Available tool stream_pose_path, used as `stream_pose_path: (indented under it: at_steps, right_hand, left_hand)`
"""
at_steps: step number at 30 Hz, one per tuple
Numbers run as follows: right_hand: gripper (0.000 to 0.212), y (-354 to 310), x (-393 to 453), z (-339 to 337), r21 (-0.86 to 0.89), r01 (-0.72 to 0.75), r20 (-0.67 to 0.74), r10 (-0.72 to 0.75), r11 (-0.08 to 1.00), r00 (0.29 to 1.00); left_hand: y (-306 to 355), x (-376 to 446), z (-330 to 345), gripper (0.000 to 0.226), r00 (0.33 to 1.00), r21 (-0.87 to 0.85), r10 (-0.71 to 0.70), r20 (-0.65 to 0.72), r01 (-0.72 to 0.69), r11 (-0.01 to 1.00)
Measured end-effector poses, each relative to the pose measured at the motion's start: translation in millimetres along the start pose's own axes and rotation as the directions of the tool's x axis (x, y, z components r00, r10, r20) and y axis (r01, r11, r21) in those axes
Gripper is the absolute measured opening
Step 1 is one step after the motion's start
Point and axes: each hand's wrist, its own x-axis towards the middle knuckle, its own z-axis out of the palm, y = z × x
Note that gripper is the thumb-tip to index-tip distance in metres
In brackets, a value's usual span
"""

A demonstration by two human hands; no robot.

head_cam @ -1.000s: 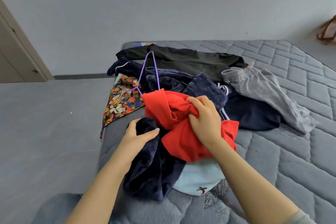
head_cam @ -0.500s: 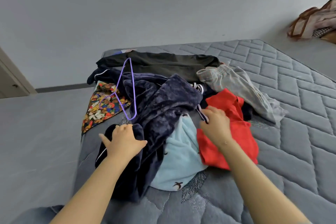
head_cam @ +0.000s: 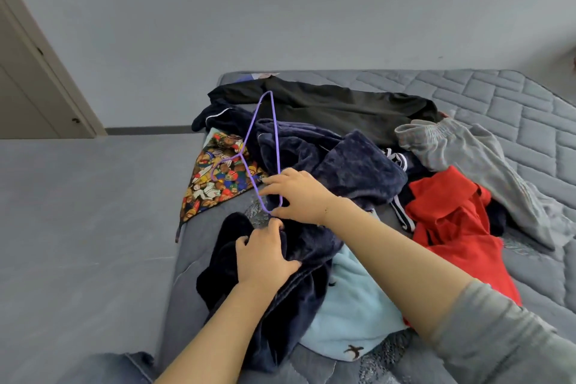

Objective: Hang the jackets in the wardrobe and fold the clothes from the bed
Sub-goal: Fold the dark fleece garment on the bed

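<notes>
A heap of clothes lies on the near left corner of the bed [head_cam: 514, 109], which has a grey quilted cover. The left hand [head_cam: 265, 254] rests on a dark navy plush garment [head_cam: 327, 171], its fingers curled into the fabric and gripping it near the bed's front edge. The right hand [head_cam: 297, 195] reaches across above the left one, with thumb and fingers closing around the lower corner of a purple wire hanger [head_cam: 265, 146]; the hanger lies tilted across the pile, its far end over a black jacket [head_cam: 327, 106] spread along the back of the heap. Whether the right hand fully pinches the wire or only touches it cannot be told for certain, though the fingers bracket it on both sides.

Under the navy garment a light blue piece [head_cam: 352, 312] with a small bird print shows at the front. A red garment [head_cam: 458, 227] lies to the right of it, and a grey one [head_cam: 473, 159] stretches beyond that toward the right. A patterned cloth [head_cam: 215, 178] with cartoon figures hangs over the left edge of the bed, beneath the hanger's hook.
</notes>
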Motion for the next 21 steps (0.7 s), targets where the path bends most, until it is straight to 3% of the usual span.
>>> stream_pose_path:
  at_steps: [4,8,12,15,18,21]
  right_hand:
    - [0.038,3.6,18.3,22.7,-0.297,0.003,-0.002,-0.004,0.955,1.000]
    - [0.027,16.2,15.0,26.1,-0.244,-0.059,-0.171,0.017,0.968,0.985]
    - [0.019,33.2,-3.9,13.7,-0.062,-0.204,-0.340,0.172,0.977,0.925]
    - [0.015,48.4,-26.8,9.8,0.127,-0.363,-0.420,0.381,0.923,0.824]
    - [0.012,60.3,-51.4,13.7,0.283,-0.454,-0.519,0.533,0.845,0.668]
    - [0.012,75.2,-71.5,22.7,0.344,-0.582,-0.481,0.671,0.737,0.565]
  left_hand:
    - [-13.7,2.1,4.9,0.055,0.997,-0.055,0.029,-0.066,-0.033,0.998]
    - [-40.5,1.0,3.6,0.039,0.995,-0.201,0.023,-0.097,-0.042,0.979]
    - [-67.8,-0.1,-8.8,0.028,0.995,-0.417,-0.080,-0.051,0.052,0.907]
    - [-94.9,2.1,-24.8,0.023,0.964,-0.617,-0.257,-0.074,0.159,0.770]
    - [-129.3,4.8,-46.4,0.020,0.885,-0.762,-0.444,-0.138,0.192,0.619]
    - [-157.3,-0.8,-66.2,0.015,0.821,-0.813,-0.544,-0.171,0.194,0.549]
